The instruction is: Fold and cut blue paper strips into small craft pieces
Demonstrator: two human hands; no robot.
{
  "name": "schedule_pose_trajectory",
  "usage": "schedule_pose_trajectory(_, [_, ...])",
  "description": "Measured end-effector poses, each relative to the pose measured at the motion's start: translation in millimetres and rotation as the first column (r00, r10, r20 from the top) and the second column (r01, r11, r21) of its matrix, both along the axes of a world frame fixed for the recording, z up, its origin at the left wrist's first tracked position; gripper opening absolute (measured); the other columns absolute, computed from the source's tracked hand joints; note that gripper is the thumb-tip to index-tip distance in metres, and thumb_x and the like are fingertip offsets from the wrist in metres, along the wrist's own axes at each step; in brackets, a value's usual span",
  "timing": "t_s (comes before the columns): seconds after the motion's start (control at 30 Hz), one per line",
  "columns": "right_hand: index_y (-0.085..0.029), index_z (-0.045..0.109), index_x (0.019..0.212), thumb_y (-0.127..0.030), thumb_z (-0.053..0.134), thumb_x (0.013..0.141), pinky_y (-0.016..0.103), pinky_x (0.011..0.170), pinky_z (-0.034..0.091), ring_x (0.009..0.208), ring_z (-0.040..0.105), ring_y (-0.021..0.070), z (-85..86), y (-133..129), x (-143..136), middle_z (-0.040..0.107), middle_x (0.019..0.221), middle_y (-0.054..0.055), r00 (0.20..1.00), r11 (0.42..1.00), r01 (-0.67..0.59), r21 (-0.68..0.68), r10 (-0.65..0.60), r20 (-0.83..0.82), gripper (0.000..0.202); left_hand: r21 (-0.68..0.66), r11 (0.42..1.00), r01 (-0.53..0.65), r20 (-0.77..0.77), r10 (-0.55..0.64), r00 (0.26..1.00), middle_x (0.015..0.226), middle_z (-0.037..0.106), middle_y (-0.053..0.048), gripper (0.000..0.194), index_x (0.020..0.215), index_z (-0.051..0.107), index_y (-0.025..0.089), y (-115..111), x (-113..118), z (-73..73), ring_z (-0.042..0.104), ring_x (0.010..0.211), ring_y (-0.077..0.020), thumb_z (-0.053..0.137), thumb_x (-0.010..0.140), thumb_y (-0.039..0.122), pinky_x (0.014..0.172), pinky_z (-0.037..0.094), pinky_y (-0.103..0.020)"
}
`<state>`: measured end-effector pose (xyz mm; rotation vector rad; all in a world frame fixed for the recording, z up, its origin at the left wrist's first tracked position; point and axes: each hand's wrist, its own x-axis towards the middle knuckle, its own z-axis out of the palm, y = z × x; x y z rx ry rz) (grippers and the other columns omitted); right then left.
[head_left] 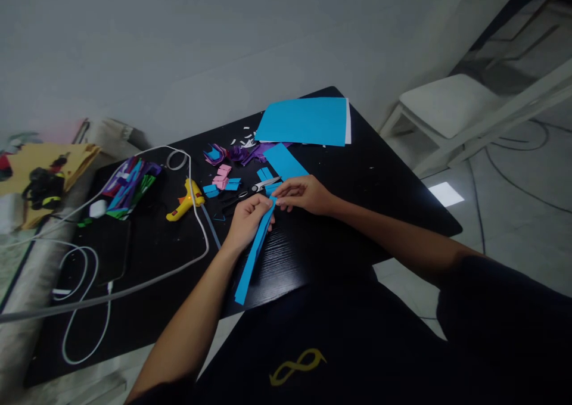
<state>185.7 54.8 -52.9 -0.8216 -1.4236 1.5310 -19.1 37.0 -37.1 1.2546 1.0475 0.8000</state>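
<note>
Both hands, left hand (247, 219) and right hand (302, 193), pinched the blue paper strip (254, 256); scissors (254, 189) sat close, so it could've ripped or creased.

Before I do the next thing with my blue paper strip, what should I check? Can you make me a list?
1. Both hands on the blue strip: ok. The left hand grips it along its length and the right hand pinches its top end.
2. Scissors within reach: ok, lying just beyond the hands.
3. Scissor blades shut: cannot tell.
4. Glue gun away from the hands: ok, it lies to the left, but a small orange glow shows, so it may be hot.
5. White cable clear of the strip: ok, it runs left of the left hand.
6. Spare blue sheet ready: ok, at the far edge of the table.
</note>
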Motion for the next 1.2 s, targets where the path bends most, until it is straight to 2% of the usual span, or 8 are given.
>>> schedule_pose_trajectory(0.13, [-0.013,0.073,0.101,-0.032,0.085,0.077,0.023,0.059,0.059,0.069,0.071,0.0132,-0.5,0.0,-0.7,0.074,0.080,0.004,0.999,0.999,-0.035,-0.026,0.034,-0.012,0.032,0.025,1.000,0.007,-0.006,-0.007,1.000,0.055,0.065,0.003,0.039,0.076,0.062,0.017,-0.8,0.6,0.2,0.058,0.040,-0.0094,0.076,0.082,0.053,0.040,0.044,-0.018])
schedule_pose_trajectory(0.33, [-0.014,0.068,0.083,-0.038,0.077,0.086,0.021,0.049,0.054,0.053,0.062,0.0094,-5.0,0.8,-2.3,0.065,0.062,-0.002,0.995,0.996,-0.093,-0.006,0.094,0.021,0.026,0.094,0.995,0.031,-0.051,-0.027,0.998,0.057,0.067,0.001,0.045,0.076,0.064,0.017,-5.1,4.8,2.6,0.060,0.043,-0.0097,0.077,0.080,0.059,0.042,0.046,-0.018])
schedule_pose_trajectory(0.47, [-0.014,0.066,0.082,-0.036,0.076,0.087,0.021,0.051,0.054,0.054,0.062,0.0092,-4.9,1.6,-1.1,0.064,0.062,-0.002,0.997,0.997,-0.080,-0.004,0.080,0.022,0.025,0.086,0.996,0.032,-0.048,-0.027,0.998,0.059,0.069,0.000,0.046,0.077,0.064,0.016,-6.1,6.4,3.7,0.062,0.044,-0.0105,0.078,0.079,0.060,0.043,0.048,-0.019])
schedule_pose_trajectory(0.67, [-0.014,0.066,0.084,-0.037,0.075,0.088,0.022,0.052,0.055,0.057,0.063,0.0104,-3.6,2.9,0.1,0.066,0.066,0.000,1.000,1.000,0.009,0.001,-0.009,0.002,0.024,0.040,0.999,0.035,-0.021,-0.035,0.999,0.063,0.070,-0.001,0.044,0.078,0.061,0.017,-6.2,5.5,1.6,0.063,0.045,-0.0118,0.076,0.082,0.057,0.043,0.051,-0.021])
schedule_pose_trajectory(0.83, [-0.014,0.066,0.085,-0.039,0.076,0.086,0.022,0.051,0.055,0.056,0.064,0.0110,-3.7,1.4,-1.0,0.066,0.065,0.000,1.000,1.000,0.002,-0.027,-0.002,0.009,0.027,0.085,0.996,0.038,-0.046,-0.034,0.998,0.063,0.070,-0.001,0.043,0.078,0.061,0.017,-7.7,6.3,1.6,0.062,0.045,-0.0107,0.075,0.084,0.057,0.043,0.049,-0.020])
schedule_pose_trajectory(1.1, [-0.015,0.067,0.084,-0.037,0.076,0.086,0.022,0.053,0.054,0.054,0.063,0.0106,-1.5,0.6,-0.3,0.066,0.062,-0.001,0.999,0.999,-0.047,0.008,0.046,0.021,0.024,0.134,0.989,0.058,-0.073,-0.048,0.996,0.064,0.070,-0.001,0.043,0.080,0.062,0.016,-8.9,7.7,1.9,0.063,0.047,-0.0106,0.074,0.084,0.057,0.046,0.049,-0.020])
schedule_pose_trajectory(1.2, [-0.015,0.067,0.084,-0.036,0.075,0.087,0.022,0.054,0.054,0.055,0.063,0.0101,-1.2,2.4,1.0,0.066,0.063,-0.002,1.000,1.000,-0.019,0.014,0.019,0.010,0.022,0.126,0.991,0.053,-0.069,-0.045,0.997,0.065,0.070,-0.001,0.042,0.081,0.063,0.016,-7.7,6.6,0.3,0.063,0.047,-0.0104,0.074,0.085,0.057,0.046,0.049,-0.020])
